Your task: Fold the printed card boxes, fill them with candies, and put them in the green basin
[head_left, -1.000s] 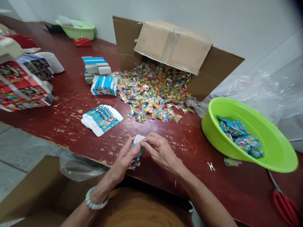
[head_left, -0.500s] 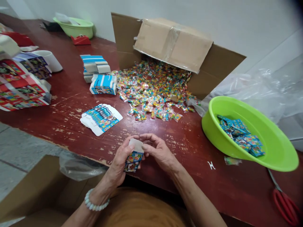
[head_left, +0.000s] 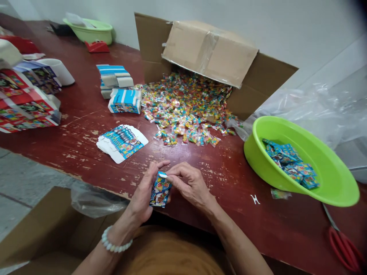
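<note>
Near the front edge of the dark red table (head_left: 86, 114), both hands hold one small blue printed box (head_left: 159, 191). My left hand (head_left: 145, 194) wraps it from the left and below. The fingertips of my right hand (head_left: 190, 185) pinch down on its top flap, which lies almost closed. A flat stack of the same blue box blanks (head_left: 122, 142) lies just beyond my left hand. Farther back, a heap of small colourful candy packets (head_left: 186, 107) spills from a tipped cardboard carton (head_left: 210, 53).
A bright green basin (head_left: 329, 183) with several blue boxes inside sits at the right, with red-handled scissors (head_left: 342, 244) near it. Folded blue boxes (head_left: 119, 89), red printed cartons (head_left: 25, 103), a second green basin (head_left: 88, 32) and a red tape dispenser (head_left: 96, 46) stand at left and rear.
The box's white top flap stood open a second ago; my right fingers have pushed it down and it now lies nearly shut. The hands stayed in place.
</note>
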Action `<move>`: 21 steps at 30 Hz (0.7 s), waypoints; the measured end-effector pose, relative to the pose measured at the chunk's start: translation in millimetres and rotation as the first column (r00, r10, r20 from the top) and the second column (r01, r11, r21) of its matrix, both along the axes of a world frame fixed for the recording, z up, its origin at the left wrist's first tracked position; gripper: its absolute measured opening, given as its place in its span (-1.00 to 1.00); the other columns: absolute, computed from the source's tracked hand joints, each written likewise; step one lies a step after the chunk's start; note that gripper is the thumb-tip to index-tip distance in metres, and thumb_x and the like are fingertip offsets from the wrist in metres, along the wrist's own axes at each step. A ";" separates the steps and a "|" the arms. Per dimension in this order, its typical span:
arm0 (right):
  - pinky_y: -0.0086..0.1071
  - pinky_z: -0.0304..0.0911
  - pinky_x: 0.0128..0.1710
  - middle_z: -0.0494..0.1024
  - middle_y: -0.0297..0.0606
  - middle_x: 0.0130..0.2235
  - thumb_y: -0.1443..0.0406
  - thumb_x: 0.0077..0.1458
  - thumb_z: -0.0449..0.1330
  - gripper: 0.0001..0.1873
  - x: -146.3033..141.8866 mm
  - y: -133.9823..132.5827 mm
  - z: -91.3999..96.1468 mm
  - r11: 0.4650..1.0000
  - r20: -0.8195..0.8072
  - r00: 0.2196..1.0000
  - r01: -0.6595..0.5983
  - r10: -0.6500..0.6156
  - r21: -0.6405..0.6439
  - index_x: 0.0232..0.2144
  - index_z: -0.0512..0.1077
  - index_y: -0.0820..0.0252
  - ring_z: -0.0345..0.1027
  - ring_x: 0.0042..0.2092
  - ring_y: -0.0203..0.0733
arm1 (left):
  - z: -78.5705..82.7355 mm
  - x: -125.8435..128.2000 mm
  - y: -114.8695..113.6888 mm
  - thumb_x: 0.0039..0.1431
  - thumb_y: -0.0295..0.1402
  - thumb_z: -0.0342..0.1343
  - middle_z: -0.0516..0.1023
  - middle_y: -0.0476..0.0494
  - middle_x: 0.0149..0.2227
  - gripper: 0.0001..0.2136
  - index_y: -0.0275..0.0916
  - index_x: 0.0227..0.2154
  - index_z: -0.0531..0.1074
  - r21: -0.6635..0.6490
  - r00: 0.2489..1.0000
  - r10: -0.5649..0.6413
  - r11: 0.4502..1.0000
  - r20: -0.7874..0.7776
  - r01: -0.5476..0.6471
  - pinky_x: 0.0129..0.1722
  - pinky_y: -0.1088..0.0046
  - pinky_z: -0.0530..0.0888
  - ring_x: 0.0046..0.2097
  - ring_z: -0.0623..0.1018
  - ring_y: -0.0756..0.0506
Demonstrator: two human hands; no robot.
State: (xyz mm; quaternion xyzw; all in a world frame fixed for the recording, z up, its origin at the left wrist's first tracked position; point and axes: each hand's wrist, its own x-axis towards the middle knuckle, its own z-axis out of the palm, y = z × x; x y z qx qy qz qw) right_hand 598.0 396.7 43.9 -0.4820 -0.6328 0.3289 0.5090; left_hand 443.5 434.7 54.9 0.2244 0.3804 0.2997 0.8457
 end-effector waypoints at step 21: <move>-0.46 0.32 -0.56 0.64 -0.26 -0.25 0.32 0.07 0.24 -0.89 -6.6 6.4 -2.3 0.942 -0.277 0.958 -0.020 -0.078 -0.334 -0.49 0.44 0.20 0.35 -0.52 -0.38 | -26.5 0.9 -1.6 0.09 0.25 0.05 0.58 -0.13 -0.54 -0.28 -0.25 0.07 0.52 0.198 0.987 -0.073 0.975 -0.144 0.101 -0.65 0.53 0.40 -0.62 0.44 -0.02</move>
